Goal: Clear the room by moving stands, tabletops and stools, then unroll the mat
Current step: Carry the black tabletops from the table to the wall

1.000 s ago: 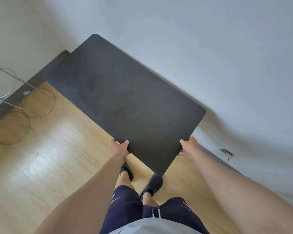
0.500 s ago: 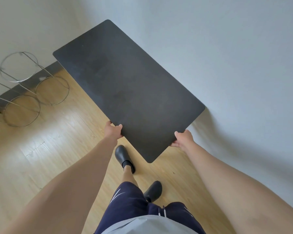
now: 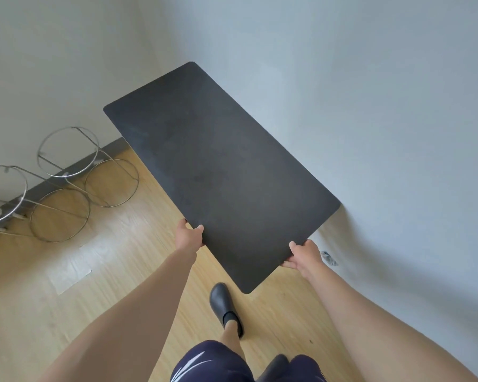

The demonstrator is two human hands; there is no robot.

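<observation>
Left hand [image 3: 189, 238] grips the left long edge of the flat black rectangular tabletop with rounded corners [image 3: 221, 172], thumb on top, fingers wrapped under and hidden. Right hand [image 3: 304, 256] grips the near short edge the same way. Tabletop is in the air over the light wood floor [image 3: 116, 260], far end near the white wall [image 3: 370, 106]. Underside not visible. Two chrome wire ring stands [image 3: 66, 177] sit left by the skirting, the outer one cut off by the frame. Small mark on the wall beside the right hand is too blurred to identify.
</observation>
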